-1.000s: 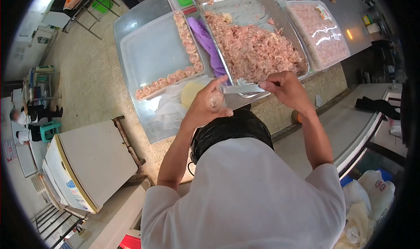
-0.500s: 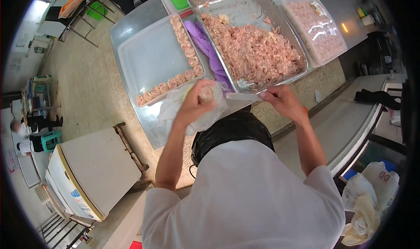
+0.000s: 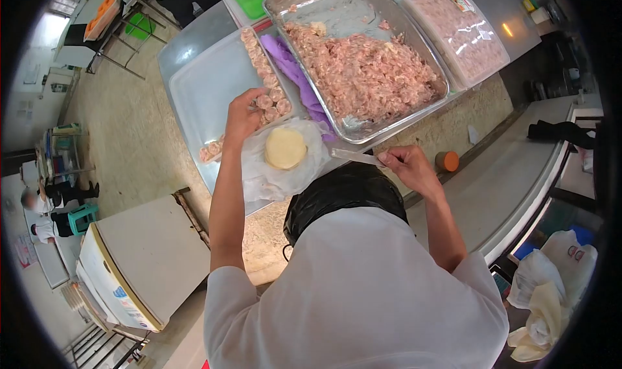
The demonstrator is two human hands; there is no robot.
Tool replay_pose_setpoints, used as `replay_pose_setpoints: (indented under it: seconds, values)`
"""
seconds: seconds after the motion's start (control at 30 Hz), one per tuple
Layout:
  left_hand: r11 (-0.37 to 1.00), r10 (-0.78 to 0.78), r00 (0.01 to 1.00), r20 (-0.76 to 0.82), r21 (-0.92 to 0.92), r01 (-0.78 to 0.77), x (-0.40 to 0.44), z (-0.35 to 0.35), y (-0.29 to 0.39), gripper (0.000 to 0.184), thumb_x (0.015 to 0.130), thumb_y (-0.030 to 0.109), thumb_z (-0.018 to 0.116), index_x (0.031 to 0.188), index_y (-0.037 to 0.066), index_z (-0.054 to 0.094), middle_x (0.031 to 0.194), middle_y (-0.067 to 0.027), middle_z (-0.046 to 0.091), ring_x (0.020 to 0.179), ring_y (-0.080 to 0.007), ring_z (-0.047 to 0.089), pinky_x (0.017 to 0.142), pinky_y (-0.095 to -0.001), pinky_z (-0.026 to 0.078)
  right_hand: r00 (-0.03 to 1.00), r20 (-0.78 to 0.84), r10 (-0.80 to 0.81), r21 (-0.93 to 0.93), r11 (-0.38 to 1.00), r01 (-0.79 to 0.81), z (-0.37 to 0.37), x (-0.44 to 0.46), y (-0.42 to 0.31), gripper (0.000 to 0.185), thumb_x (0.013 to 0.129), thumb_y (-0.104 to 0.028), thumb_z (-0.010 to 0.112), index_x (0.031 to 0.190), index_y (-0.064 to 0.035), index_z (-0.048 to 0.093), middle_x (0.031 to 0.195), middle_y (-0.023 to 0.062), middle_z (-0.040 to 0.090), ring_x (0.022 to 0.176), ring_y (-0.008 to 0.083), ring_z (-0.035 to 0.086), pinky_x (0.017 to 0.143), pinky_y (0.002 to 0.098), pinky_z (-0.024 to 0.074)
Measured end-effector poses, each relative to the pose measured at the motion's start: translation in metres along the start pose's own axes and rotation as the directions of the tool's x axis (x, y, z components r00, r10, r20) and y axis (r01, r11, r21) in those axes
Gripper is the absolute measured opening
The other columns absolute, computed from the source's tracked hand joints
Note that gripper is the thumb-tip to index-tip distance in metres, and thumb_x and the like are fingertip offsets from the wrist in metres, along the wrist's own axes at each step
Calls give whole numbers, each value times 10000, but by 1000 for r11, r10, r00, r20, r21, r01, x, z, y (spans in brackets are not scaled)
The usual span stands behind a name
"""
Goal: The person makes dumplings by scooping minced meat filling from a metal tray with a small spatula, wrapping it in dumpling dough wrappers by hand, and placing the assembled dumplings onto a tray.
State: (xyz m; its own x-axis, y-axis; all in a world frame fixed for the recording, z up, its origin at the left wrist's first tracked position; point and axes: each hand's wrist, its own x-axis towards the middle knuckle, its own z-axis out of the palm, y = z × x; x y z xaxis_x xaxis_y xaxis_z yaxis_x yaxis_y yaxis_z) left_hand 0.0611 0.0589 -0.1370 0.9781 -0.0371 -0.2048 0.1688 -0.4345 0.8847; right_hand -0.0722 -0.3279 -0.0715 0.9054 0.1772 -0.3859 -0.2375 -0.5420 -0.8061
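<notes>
My left hand [image 3: 243, 114] is over the inner corner of a clear plastic tray [image 3: 194, 84], fingers curled around a small open-topped meat dumpling [image 3: 264, 101] beside others. Rows of dumplings [image 3: 251, 42] line two sides of the tray; my hand hides part of the near row. My right hand [image 3: 409, 165] grips the end of a flat spreading blade [image 3: 353, 156], pointing left past the table edge. Between my hands, a stack of round yellowish dough wrappers [image 3: 285, 149] lies on a crumpled plastic bag [image 3: 259, 178]. Beyond it stands a metal pan [image 3: 442, 97] of minced meat filling [image 3: 376, 71].
A purple cloth [image 3: 295, 71] lies between tray and pan. Right of the pan is a lidded box of pink filling [image 3: 457, 35]. A green lid [image 3: 249, 0] sits at the back. An orange round object [image 3: 447, 161] is near my right wrist. Other people are farther off.
My left hand has moved from above the wrappers up and left to the dumpling row, carrying a dumpling. The wrapper stack is now uncovered. My right hand keeps the blade, slightly lower.
</notes>
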Motion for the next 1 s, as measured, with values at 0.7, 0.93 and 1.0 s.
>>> replay_pose_setpoints:
  seconds: [0.7, 0.93, 1.0]
  values:
    - [971, 240, 897, -372, 76, -228, 2, 26, -12, 237, 797, -25, 644, 1029, 16, 669, 951, -130, 719, 865, -238, 694, 801, -354, 558, 998, -7, -62, 80, 995, 63, -3, -4, 11, 301, 970, -246, 687, 906, 48, 670, 643, 43, 504, 634, 122, 434, 574, 333, 397]
    - [859, 230, 973, 21, 466, -214, -97, 52, 42, 133, 852, 66, 699, 972, 43, 647, 864, -140, 679, 768, -271, 677, 684, -378, 515, 996, -84, -32, 238, 970, 51, -2, -7, 15, 242, 959, -158, 697, 1128, 14, 676, 741, 7, 568, 679, 101, 484, 609, 305, 426]
    - [861, 245, 968, -47, 470, -195, -100, 59, 30, 115, 847, 69, 709, 935, 56, 635, 888, -125, 687, 782, -297, 687, 688, -400, 524, 988, -106, -115, 204, 970, 135, -1, -3, 16, 228, 975, -136, 671, 1142, 20, 675, 747, 11, 566, 691, 96, 490, 621, 294, 433]
